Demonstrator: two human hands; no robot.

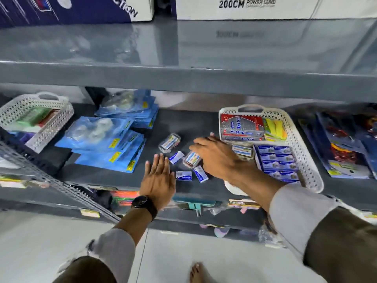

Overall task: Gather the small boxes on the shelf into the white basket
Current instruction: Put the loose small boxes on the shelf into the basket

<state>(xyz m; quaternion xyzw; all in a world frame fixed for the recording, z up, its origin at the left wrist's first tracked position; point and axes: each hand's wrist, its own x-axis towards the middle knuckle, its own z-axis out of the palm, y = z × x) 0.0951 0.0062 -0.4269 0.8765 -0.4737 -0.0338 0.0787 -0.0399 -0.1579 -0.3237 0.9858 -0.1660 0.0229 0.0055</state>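
Note:
Several small boxes lie loose on the dark shelf (183, 123). A clear box (169, 141) sits furthest back, a second clear box (191, 159) lies just under the fingers of my right hand (214, 156), and three small blue-and-white boxes (176, 157) (183, 175) (201, 174) are scattered between my hands. My left hand (158, 180), watch on the wrist, hovers flat with fingers spread, just left of the boxes and holding nothing. My right hand is spread above the boxes, palm down. The white basket (306, 156) to the right holds stacked blue boxes, red packs and sticky notes.
Blue plastic packets (108, 148) cover the shelf to the left. Another white basket (30, 119) stands at the far left. Dark carded packs (346, 144) lie right of the basket. An upper shelf (183, 78) overhangs, with cartons on it.

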